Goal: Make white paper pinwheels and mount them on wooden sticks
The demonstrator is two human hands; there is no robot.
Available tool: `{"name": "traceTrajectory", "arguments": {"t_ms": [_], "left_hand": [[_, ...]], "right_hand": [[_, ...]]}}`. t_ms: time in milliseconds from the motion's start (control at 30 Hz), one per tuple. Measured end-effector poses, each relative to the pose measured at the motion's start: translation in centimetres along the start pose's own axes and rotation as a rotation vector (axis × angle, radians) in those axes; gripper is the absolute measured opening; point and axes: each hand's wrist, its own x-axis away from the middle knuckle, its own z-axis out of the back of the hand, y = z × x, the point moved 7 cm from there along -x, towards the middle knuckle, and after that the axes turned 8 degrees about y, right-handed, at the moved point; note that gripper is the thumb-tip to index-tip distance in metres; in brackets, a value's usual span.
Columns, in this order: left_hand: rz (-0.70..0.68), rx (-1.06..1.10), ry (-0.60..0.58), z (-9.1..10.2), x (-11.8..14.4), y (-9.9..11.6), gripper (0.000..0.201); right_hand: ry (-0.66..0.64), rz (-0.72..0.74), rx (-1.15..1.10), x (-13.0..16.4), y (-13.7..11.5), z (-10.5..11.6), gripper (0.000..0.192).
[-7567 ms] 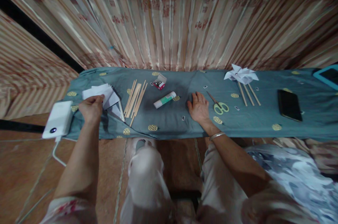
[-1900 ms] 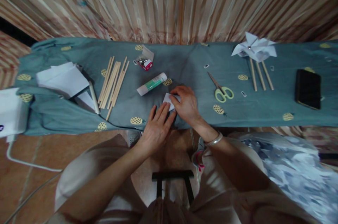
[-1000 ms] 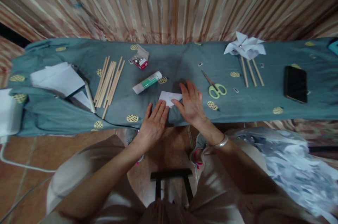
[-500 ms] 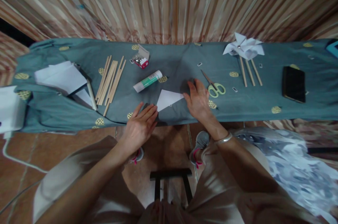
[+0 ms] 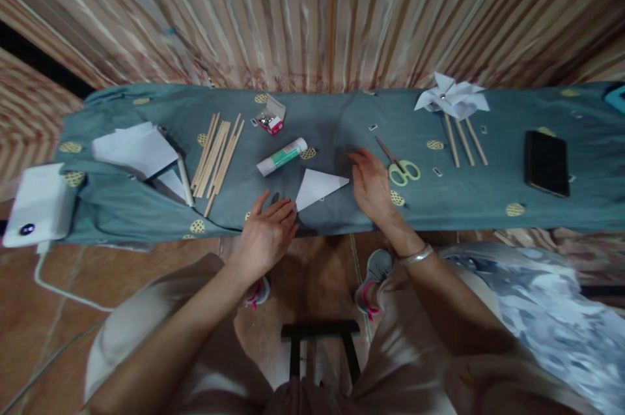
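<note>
A folded white paper [image 5: 319,188], roughly triangular, lies flat on the green cloth near the front edge. My left hand [image 5: 268,229] rests at its lower left corner, fingers stretched out and touching or nearly touching it. Just off the paper's right tip is my right hand [image 5: 372,186], fingers extended, holding nothing. Green-handled scissors [image 5: 403,171] lie beside the right hand. Behind the paper sits a glue stick [image 5: 282,156] with a green label, on its side.
An open small box of metal pins [image 5: 271,119] stands at the back. Several wooden sticks [image 5: 217,157] and stacked white paper [image 5: 134,149] lie left, by a white power bank [image 5: 41,203]. To the right are paper pinwheels [image 5: 452,99] on sticks and a black phone [image 5: 547,163].
My right hand has come away from the paper's right tip. The left hand stays by the lower left corner. The whole view has shifted slightly.
</note>
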Motion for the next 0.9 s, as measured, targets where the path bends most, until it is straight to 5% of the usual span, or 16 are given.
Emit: {"name": "traceTrajectory", "arguments": {"t_ms": [200,433,600,700,900], "left_hand": [[0.063,-0.003,-0.063,0.1,-1.2,0.0,0.024],[0.137,0.018,-0.103,0.0,-1.7,-0.8,0.023],[0.29,0.193,0.083,1.0,-2.4,-2.9,0.027],[0.405,0.372,0.195,1.2,-2.7,-3.8,0.045],[0.596,0.656,0.152,-1.2,-3.3,-3.9,0.075]], "right_hand": [[-0.183,0.176,-0.115,-0.2,-3.7,-1.8,0.029],[-0.204,0.101,-0.299,-0.6,-4.0,-2.6,0.019],[-0.187,0.042,-0.433,-0.8,-3.7,-1.6,0.015],[-0.165,0.029,-0.497,-0.9,-3.7,-0.8,0.015],[-0.191,0.012,-0.548,-0.5,-3.7,0.3,0.019]]}}
